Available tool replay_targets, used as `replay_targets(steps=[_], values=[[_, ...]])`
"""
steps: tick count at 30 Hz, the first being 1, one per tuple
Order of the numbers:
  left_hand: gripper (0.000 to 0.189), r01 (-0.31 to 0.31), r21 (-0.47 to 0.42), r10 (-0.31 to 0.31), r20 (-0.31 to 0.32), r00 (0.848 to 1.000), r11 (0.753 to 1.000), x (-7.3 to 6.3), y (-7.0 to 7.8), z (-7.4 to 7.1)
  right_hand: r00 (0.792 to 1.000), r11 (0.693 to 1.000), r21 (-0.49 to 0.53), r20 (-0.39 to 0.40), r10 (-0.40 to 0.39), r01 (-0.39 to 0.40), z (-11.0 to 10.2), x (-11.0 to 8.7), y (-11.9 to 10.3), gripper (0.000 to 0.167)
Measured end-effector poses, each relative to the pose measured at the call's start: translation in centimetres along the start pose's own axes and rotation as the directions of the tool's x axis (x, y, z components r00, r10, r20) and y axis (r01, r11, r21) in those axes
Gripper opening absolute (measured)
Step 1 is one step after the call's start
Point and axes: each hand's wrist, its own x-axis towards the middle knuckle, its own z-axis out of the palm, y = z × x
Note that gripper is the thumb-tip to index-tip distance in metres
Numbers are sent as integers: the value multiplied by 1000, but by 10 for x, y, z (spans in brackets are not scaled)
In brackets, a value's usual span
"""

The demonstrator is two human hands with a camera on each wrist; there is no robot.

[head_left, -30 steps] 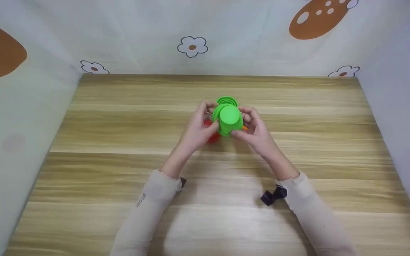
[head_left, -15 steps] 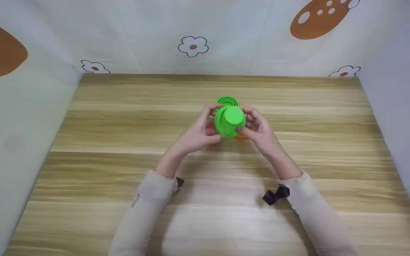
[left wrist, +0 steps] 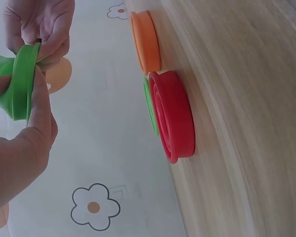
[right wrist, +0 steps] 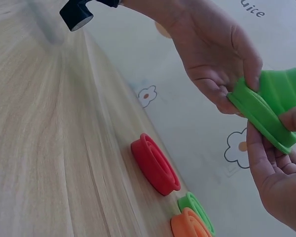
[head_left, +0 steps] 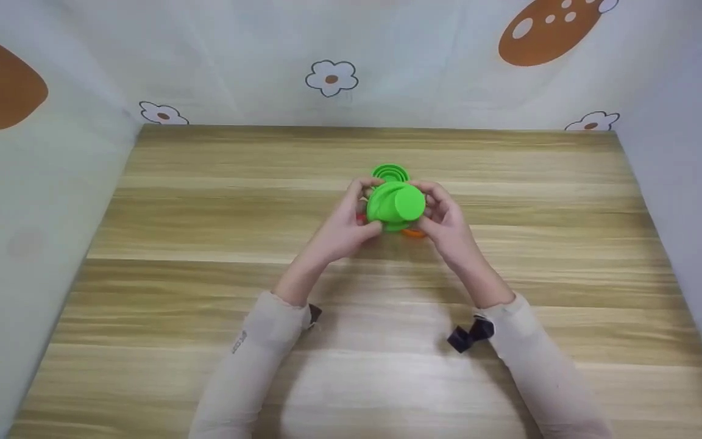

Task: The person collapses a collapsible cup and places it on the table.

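Note:
Both hands hold a green collapsible silicone cup (head_left: 409, 204) above the table, its wide rim down and its round base up, leaning to the right. The left hand (head_left: 342, 228) grips the rim from the left, thumb in front and fingers behind. From the other side, the right hand (head_left: 451, 219) pinches it between thumb and fingers. The wall of the cup (right wrist: 281, 89) is partly extended and looks twisted in the head view. Below it on the table lie a flattened red cup (left wrist: 175, 116), a flattened orange cup (left wrist: 148, 42) and another flattened green cup (head_left: 390, 172).
The wood-grain table (head_left: 205, 213) meets a pale back curtain (head_left: 235, 61) printed with flowers, with pale side walls left and right. A black wrist camera (head_left: 470, 334) hangs at the right sleeve. The flattened cups lie close together under the hands.
The held cup's base has tilted to the right, and its wall looks more twisted. My right thumb has shifted to the right along the cup. The flattened green cup behind stays put.

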Motion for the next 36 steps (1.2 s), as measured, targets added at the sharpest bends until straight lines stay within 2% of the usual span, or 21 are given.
replay_targets(steps=[3, 6, 11, 14, 22, 27, 31, 36], values=[[61, 6, 19, -6, -22, 1000, 1000, 0, 1, 0, 1000, 1000, 4, 1, -8, 8, 0, 0, 0, 44], [61, 6, 28, -5, -5, 1000, 1000, -1, 2, -1, 1000, 1000, 8, 2, -14, 14, -1, -1, 0, 44], [64, -7, -46, 9, 42, 999, 999, -2, 1, -6, 1000, 1000, 29, -6, -5, 5, -2, -1, 0, 45], [64, 2, -90, 1, 40, 999, 996, -2, 1, -8, 1000, 999, 43, -6, 5, -5, -2, -1, 0, 47], [55, 50, -177, -57, -35, 998, 983, 2, 0, -6, 999, 999, 31, -7, -32, 32, 1, -1, 0, 49], [51, 66, -184, -81, -72, 994, 981, 3, 1, -5, 999, 1000, 10, -28, -19, 20, 1, -1, 2, 51], [54, 63, -224, -73, -36, 997, 973, 1, 1, -7, 1000, 999, 36, -20, -11, 12, 0, -1, 2, 51], [56, 48, -308, -45, 18, 999, 950, -2, -1, -10, 1000, 998, 65, 2, -11, 11, -2, -2, 2, 49]])
